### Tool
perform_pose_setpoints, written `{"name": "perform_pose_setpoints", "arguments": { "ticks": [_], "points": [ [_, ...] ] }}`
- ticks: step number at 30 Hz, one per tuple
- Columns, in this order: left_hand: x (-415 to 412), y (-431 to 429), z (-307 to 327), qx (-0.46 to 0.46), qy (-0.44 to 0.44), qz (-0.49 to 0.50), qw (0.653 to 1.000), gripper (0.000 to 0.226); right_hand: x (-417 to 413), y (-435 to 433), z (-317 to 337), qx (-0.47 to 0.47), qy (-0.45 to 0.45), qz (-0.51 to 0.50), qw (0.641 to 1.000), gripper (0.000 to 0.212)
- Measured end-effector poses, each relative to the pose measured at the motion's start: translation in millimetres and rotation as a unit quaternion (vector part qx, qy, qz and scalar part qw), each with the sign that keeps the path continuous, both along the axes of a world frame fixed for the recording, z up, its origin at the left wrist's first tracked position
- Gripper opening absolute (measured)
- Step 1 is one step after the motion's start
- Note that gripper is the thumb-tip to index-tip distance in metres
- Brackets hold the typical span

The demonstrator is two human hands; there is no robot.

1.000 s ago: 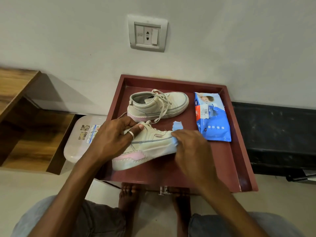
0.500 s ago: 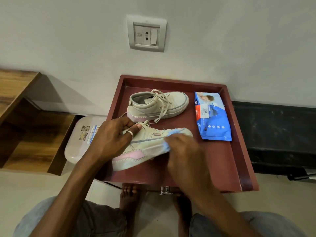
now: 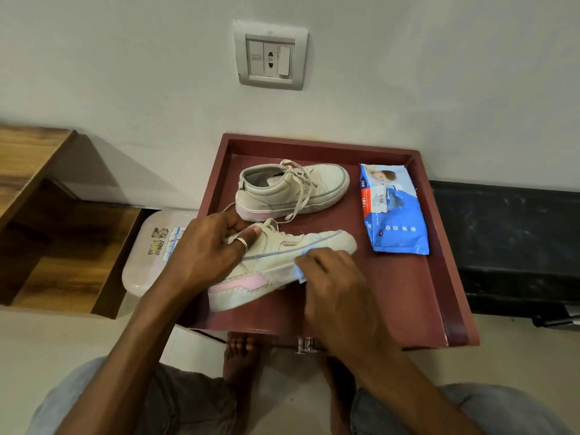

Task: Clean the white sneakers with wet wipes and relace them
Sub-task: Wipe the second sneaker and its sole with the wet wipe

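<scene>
Left hand (image 3: 207, 255) grips the light, stiff-soled white pink-heeled sneaker (image 3: 276, 262) at its collar (likely the firmest hold) while right hand (image 3: 339, 287), fingers curled, pinches a limp blue wet wipe (image 3: 300, 274) against its side.

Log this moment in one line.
left hand grips near sneaker | right hand holds wet wipe against its side | far sneaker laced | wipes pack on tray

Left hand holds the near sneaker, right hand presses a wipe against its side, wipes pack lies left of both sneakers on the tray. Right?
No: the head view shows the wipes pack right of the near sneaker and far sneaker, not left. The rest holds.
</scene>
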State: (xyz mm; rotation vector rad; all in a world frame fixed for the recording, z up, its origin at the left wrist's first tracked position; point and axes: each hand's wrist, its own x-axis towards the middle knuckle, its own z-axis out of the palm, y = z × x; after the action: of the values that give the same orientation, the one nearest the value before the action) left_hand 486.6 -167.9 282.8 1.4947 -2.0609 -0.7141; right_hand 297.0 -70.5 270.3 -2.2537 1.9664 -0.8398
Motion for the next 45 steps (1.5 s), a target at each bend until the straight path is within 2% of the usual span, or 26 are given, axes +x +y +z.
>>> {"name": "perform_pose_setpoints", "arguments": {
  "ticks": [5,7,10,12,17,19,23,24,28,30,33,36,42,45],
  "points": [
    [-2,1,2,0.002,0.011,0.003,1.000,0.033,-50,-27,-3,0.031,-0.063,-0.128,0.989,0.024],
    [-3,2,4,0.001,0.009,-0.003,1.000,0.035,-34,-22,0,0.018,-0.038,-0.120,0.992,0.025],
    [-1,1,3,-0.004,0.007,-0.006,1.000,0.035,2,0,0,0.001,-0.006,-0.009,1.000,0.023],
    [-1,-1,2,-0.007,0.008,-0.009,1.000,0.036,-1,-1,1,0.010,-0.003,0.029,1.000,0.024],
    [-2,2,4,-0.001,0.006,0.003,1.000,0.036,-49,-30,-5,0.018,-0.042,-0.123,0.991,0.019],
    [-3,2,6,-0.001,0.001,0.000,1.000,0.039,-33,-24,-3,0.013,-0.019,-0.107,0.994,0.022],
    [-2,1,4,-0.004,-0.014,0.003,1.000,0.039,-10,-7,2,-0.007,0.003,0.017,1.000,0.024],
    [-1,0,4,-0.002,-0.013,0.005,1.000,0.038,-17,-11,1,-0.002,-0.004,0.015,1.000,0.023],
    [-3,1,3,0.006,-0.004,0.005,1.000,0.036,-59,-34,-9,0.023,-0.039,-0.101,0.994,0.014],
    [-2,1,3,0.007,-0.008,0.005,1.000,0.035,-55,-32,-7,0.018,-0.037,-0.115,0.992,0.015],
    [-1,-1,1,0.006,-0.014,0.004,1.000,0.035,-19,-14,-3,-0.022,-0.008,-0.042,0.999,0.022],
    [0,-2,0,0.001,-0.013,-0.005,1.000,0.035,-5,-3,-5,-0.020,-0.010,0.040,0.999,0.024],
    [1,-2,-1,-0.003,0.000,-0.013,1.000,0.035,-61,-41,-13,0.005,-0.061,-0.092,0.994,0.027],
    [1,-1,2,-0.001,-0.003,-0.019,1.000,0.039,-73,-48,-15,0.059,-0.101,-0.133,0.984,0.026]
  ]
}}
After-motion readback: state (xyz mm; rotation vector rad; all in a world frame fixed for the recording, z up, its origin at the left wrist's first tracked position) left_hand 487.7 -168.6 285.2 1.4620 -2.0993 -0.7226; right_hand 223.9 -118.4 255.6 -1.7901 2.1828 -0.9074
